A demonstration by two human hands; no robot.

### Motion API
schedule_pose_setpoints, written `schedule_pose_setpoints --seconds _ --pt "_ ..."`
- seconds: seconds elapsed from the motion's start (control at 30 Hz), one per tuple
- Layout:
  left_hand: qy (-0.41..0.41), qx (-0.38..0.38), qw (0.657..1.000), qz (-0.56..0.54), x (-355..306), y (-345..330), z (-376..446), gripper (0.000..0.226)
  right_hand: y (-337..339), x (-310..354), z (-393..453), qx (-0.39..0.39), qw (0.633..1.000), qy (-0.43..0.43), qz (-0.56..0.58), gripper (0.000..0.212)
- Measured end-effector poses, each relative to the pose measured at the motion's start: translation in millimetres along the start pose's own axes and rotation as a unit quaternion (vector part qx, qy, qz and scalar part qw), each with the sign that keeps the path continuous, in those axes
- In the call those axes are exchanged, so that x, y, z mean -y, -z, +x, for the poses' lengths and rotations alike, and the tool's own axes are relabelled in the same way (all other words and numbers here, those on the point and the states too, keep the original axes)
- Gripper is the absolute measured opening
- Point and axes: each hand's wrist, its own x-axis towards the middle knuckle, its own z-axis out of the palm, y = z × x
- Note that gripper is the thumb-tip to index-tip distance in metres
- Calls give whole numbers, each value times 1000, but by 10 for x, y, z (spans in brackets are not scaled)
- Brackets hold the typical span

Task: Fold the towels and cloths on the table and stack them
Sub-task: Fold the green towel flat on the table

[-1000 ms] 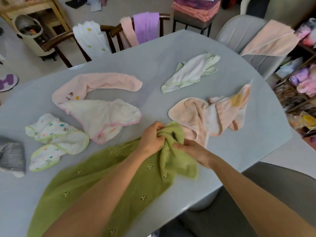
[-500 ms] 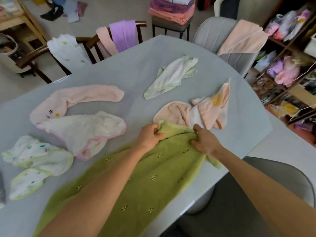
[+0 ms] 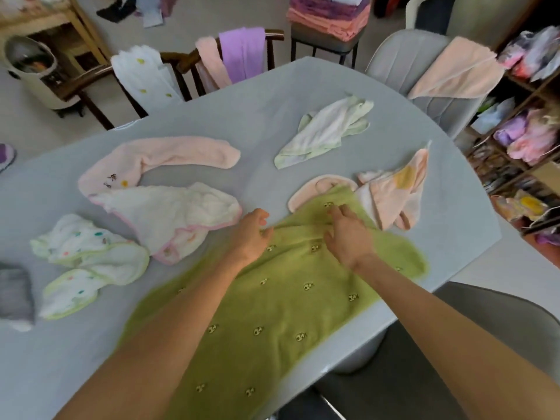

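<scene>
Nearby, a green towel dotted with small motifs lies spread on the grey counter, its far corner over one peach cloth. Left hand and right hand rest on it, fingers loosely spread, gripping nothing. Seven other cloths lie unfolded around; one grey chair stands beyond.

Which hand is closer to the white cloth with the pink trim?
Left. The left hand lies just beside the white cloth with pink trim, on the green towel's edge. The right hand lies farther right, on the towel.
</scene>
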Motion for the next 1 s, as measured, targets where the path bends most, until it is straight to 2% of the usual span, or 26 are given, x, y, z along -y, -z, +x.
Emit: schedule_pose_setpoints --seconds 0.07,0.17,0.3,0.4,0.47,0.53,0.63,0.77,0.8,0.83,0.9,1.0 --pt "25 -12 999 17 405 235 -231 20 -151 378 -102 46 995 67 53 36" --pt "87 -54 994 41 980 592 -618 13 -398 948 -312 108 981 142 81 28" --pt "195 -78 976 58 1734 899 -1300 26 -831 1613 -766 172 959 195 110 25" --pt "256 -38 965 52 2169 968 -1767 43 -1174 2038 -1215 205 947 224 107 23" --pt "264 -6 964 -2 2277 908 -1909 55 -1335 2158 -1460 221 942 227 109 20" --pt "250 -1 968 -40 2413 905 -2102 52 -1523 2339 -1805 229 944 212 110 16" --pt "215 12 975 -50 2539 933 -2300 15 -1718 2574 -2375 230 952 160 121 26" --pt "181 52 972 -142 2559 1028 -2473 23 -1959 2786 -2958 249 965 77 3 80" --pt "188 56 966 -171 2559 1044 -2519 22 -2018 2821 -3072 250 966 62 -24 86" --pt "189 63 959 -201 2568 1055 -2579 18 -2073 2867 -3193 245 967 54 -49 86" --pt "197 97 944 -245 2556 1083 -2682 9 -2172 2929 -3336 211 972 53 -89 73" --pt "207 113 930 -282 2564 1105 -2795 12 -2203 2980 -3396 164 982 25 -88 51"
